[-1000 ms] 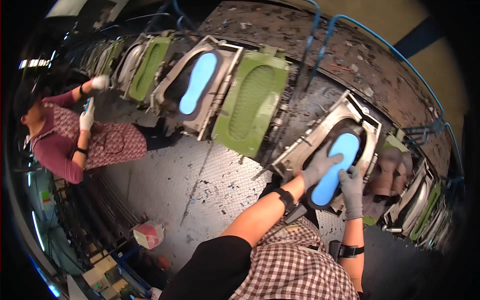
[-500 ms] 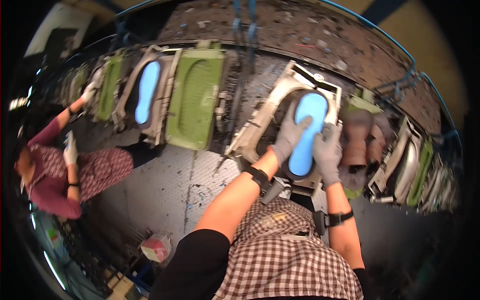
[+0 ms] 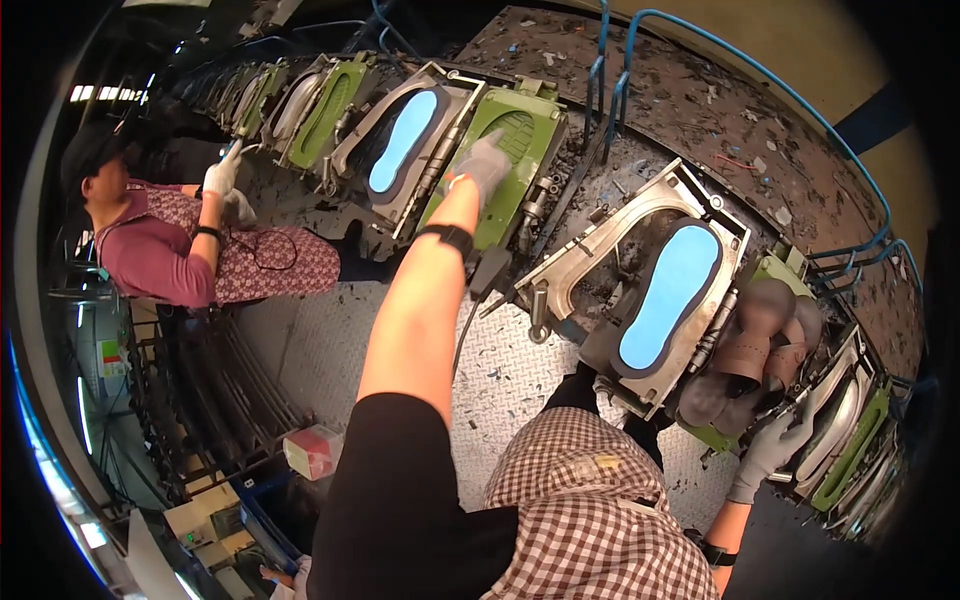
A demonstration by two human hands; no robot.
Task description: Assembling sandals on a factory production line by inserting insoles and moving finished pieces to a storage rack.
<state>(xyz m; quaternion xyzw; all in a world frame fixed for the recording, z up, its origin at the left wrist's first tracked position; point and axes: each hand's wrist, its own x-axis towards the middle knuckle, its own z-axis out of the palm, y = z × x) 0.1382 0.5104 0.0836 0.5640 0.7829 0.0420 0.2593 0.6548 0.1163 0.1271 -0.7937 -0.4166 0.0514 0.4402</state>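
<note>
My left hand [image 3: 484,168], in a grey glove, reaches to a green mould plate [image 3: 510,196] with a sole-shaped hollow; its fingers are stretched out over the plate, and whether they press on it I cannot tell. A blue sole [image 3: 668,296] with a dark rim lies in the metal mould frame [image 3: 732,318] in front of me. Off to the right, my gloved right hand [image 3: 777,446] has its fingers apart beside another metal mould [image 3: 826,420]. Between that mould and the blue sole are brown shoe-shaped pieces [image 3: 745,358] on a green plate.
At the left, a co-worker [image 3: 160,245] with gloved hands stands by the mould row. Another blue sole [image 3: 404,142] lies in a neighbouring mould. Blue rails [image 3: 740,50] bend over a debris-strewn surface [image 3: 690,90] behind. A red-and-white box [image 3: 313,450] stands lower left.
The blue sole has left both hands and now lies in the mould frame. My left hand has moved left to the green plate, my right hand rightward and nearer. The view has shifted.
</note>
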